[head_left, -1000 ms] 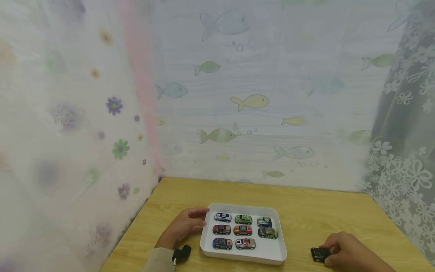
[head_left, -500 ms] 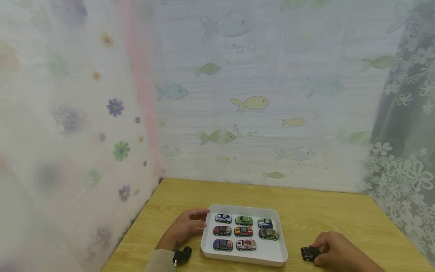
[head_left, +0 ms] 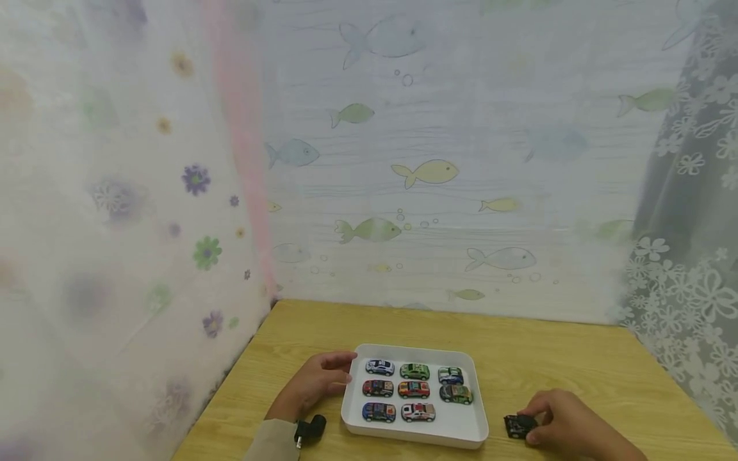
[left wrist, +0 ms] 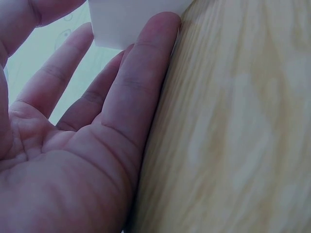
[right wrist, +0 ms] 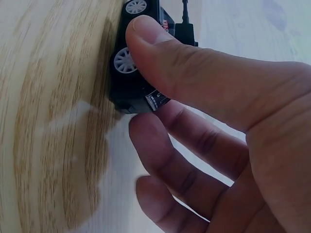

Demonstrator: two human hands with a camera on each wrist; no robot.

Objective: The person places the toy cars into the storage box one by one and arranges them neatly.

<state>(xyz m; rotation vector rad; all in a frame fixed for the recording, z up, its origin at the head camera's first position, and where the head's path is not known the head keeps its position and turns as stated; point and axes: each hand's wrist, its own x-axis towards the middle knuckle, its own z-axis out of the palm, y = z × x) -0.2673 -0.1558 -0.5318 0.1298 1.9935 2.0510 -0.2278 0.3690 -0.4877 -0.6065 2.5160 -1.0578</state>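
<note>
My right hand (head_left: 567, 419) pinches a small black toy car (head_left: 515, 426) low over the table, to the right of the white tray (head_left: 415, 439). In the right wrist view, the thumb lies across the side of the black toy car (right wrist: 127, 92), between two grey spoked wheels. A thin barrel-like piece sticks up from its roof. My left hand (head_left: 314, 383) is at the tray's left wall, its fingers loosely extended and fingertips right at the rim. The left wrist view has the left palm (left wrist: 73, 165) beside the table, fingers reaching to the white tray wall (left wrist: 126, 24).
Several colourful toy cars (head_left: 414, 388) stand in rows in the tray. The tray's front right part shows bare floor. A black device (head_left: 311, 430) sits by the left wrist. Behind the wooden table (head_left: 461, 326) hangs a fish-print curtain (head_left: 438, 128), with a flowered one at left.
My right hand has moved left with the black toy car, bringing it closer to the tray. The left hand and the tray have stayed in place.
</note>
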